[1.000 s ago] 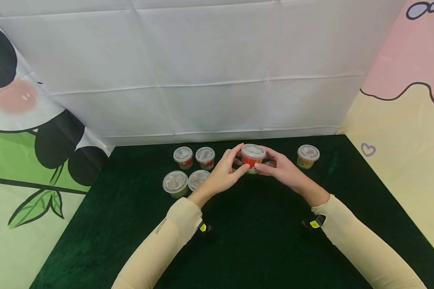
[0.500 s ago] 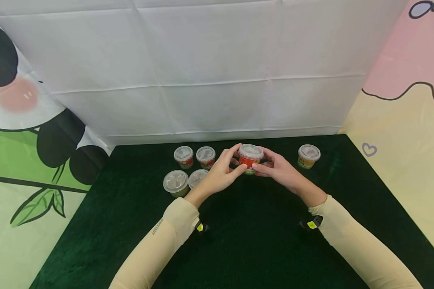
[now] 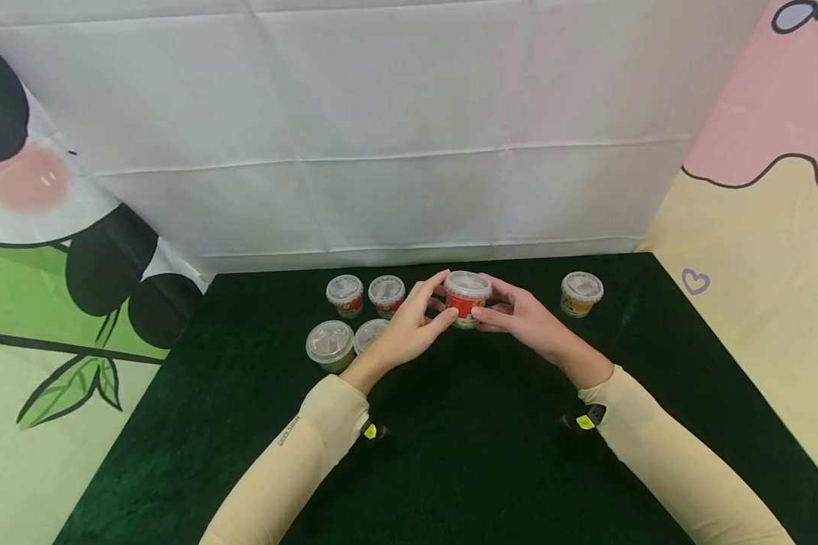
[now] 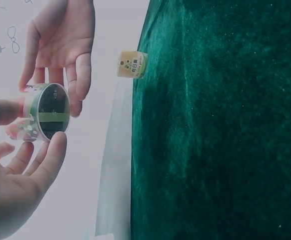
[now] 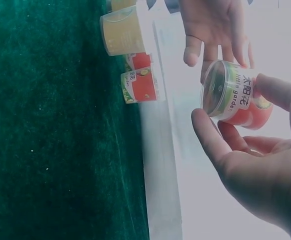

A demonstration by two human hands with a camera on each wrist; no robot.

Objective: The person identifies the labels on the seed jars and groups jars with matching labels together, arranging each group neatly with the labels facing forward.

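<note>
A clear lidded plastic cup (image 3: pixel 467 295) with a red label reading "little garden" is held upright between both hands. My left hand (image 3: pixel 412 322) grips its left side and my right hand (image 3: pixel 518 314) its right side, thumbs toward me. In the left wrist view, the cup's clear bottom (image 4: pixel 54 112) shows dark contents with a green strip. The right wrist view shows the cup (image 5: pixel 238 95) raised above the cloth's level. Left of my left hand stand two red-labelled cups (image 3: pixel 344 296) at the back. In front of them are two wider pale cups (image 3: pixel 330 346), one partly hidden by that hand.
A yellow-labelled cup (image 3: pixel 581 294) stands alone at the right rear of the dark green cloth (image 3: pixel 450 454). A white fabric wall (image 3: pixel 395 151) rises behind the table, with printed cartoon panels at both sides.
Both hands have shifted slightly left together with the red-labelled cup, and my left hand now overlaps more of the nearest pale cup. The other cups stay put.
</note>
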